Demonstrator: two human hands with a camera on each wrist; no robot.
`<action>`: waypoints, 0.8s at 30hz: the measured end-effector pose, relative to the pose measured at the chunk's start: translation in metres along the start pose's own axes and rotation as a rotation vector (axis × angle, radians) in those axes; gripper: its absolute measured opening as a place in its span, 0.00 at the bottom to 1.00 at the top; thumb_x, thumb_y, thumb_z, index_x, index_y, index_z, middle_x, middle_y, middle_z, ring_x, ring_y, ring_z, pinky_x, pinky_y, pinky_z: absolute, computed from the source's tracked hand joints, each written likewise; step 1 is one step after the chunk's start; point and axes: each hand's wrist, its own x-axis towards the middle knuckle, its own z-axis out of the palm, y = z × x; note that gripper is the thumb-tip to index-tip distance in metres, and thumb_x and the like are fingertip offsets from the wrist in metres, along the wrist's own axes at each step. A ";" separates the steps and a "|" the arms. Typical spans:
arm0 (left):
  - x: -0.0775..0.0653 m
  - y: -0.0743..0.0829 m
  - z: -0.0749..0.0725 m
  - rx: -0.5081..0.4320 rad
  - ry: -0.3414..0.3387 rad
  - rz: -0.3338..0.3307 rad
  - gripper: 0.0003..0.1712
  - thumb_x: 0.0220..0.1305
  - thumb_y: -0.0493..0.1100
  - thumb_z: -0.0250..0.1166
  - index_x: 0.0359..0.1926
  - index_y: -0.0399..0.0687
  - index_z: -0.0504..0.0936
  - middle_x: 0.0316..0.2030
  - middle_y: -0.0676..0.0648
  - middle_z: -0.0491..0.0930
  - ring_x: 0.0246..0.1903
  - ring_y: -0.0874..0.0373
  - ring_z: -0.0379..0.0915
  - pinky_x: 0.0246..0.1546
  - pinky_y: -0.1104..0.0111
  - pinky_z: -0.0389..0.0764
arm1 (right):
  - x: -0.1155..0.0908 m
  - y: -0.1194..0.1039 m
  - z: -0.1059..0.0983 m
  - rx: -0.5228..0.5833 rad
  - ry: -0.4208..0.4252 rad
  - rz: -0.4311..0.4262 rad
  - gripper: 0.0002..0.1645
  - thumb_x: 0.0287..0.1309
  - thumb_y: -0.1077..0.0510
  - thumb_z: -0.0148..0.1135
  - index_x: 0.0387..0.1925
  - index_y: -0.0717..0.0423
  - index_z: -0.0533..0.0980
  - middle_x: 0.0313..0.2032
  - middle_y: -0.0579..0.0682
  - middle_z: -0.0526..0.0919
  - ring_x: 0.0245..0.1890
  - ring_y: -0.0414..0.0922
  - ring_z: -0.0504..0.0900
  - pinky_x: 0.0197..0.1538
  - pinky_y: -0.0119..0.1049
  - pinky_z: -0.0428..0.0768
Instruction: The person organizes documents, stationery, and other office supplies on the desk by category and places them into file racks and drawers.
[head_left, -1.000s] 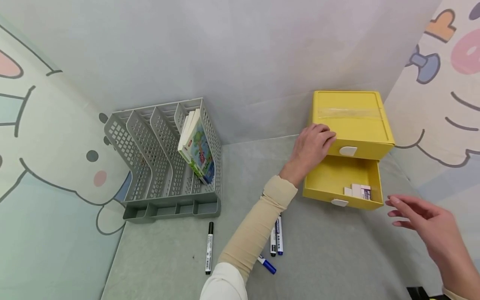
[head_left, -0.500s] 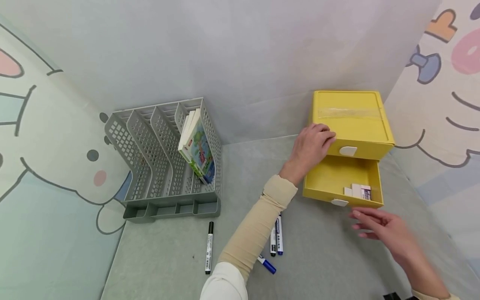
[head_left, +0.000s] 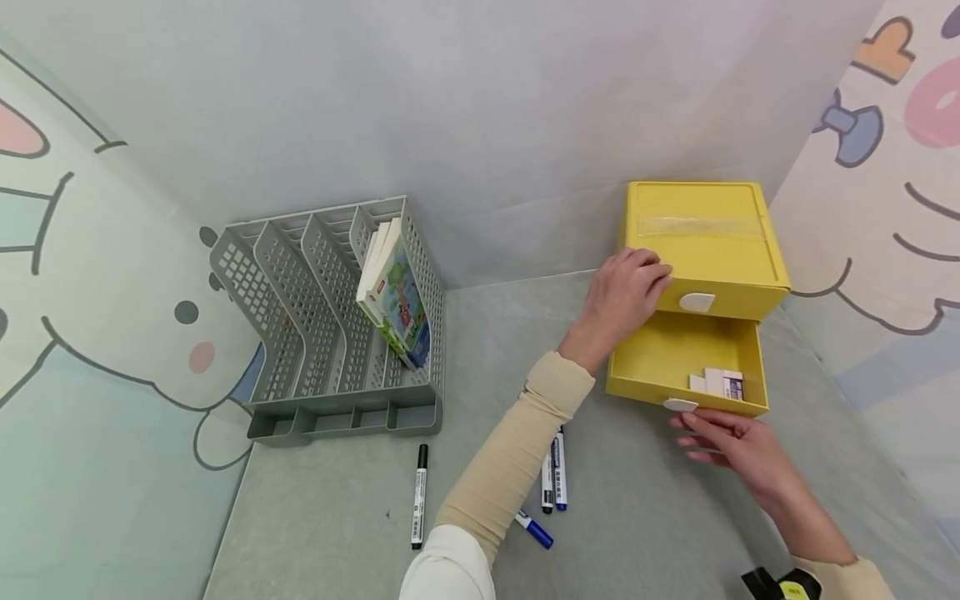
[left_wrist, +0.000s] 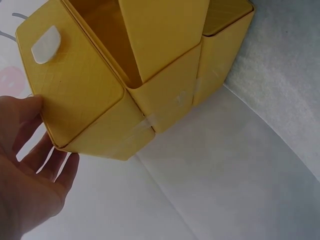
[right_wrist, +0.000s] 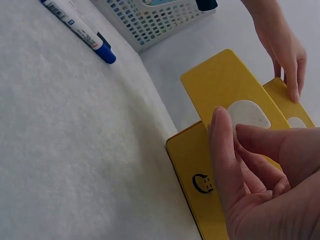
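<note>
A yellow drawer box point(head_left: 701, 242) stands at the right in the head view, with a lower drawer point(head_left: 637, 388) pulled out. Small white blocks point(head_left: 716, 381), one with a dark printed label, lie inside that drawer. My left hand point(head_left: 621, 292) grips the box's top left front corner; the left wrist view shows the thumb on the front face and the fingers along the top edge. Just under the open drawer's white handle point(head_left: 680, 405) is my right hand point(head_left: 750, 457). Its thumb and fingers are loosely bent beside the handle, apart from each other; contact is unclear.
A grey file rack point(head_left: 345, 400) holding books point(head_left: 397, 292) stands at the left. A black-capped marker point(head_left: 418, 500) lies before it, and several more markers point(head_left: 558, 475) lie under and beside the left forearm. A wall rises behind.
My right hand has moved left from beyond the drawer's right side to its front handle. The left hand stays on the box, and the drawer has not moved.
</note>
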 end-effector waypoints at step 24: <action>-0.001 0.001 0.000 -0.007 0.014 -0.003 0.15 0.77 0.53 0.60 0.54 0.60 0.89 0.52 0.57 0.84 0.54 0.62 0.75 0.59 0.75 0.73 | 0.045 -0.017 -0.017 0.086 0.023 -0.189 0.18 0.74 0.51 0.60 0.57 0.56 0.83 0.44 0.42 0.90 0.41 0.41 0.90 0.42 0.37 0.87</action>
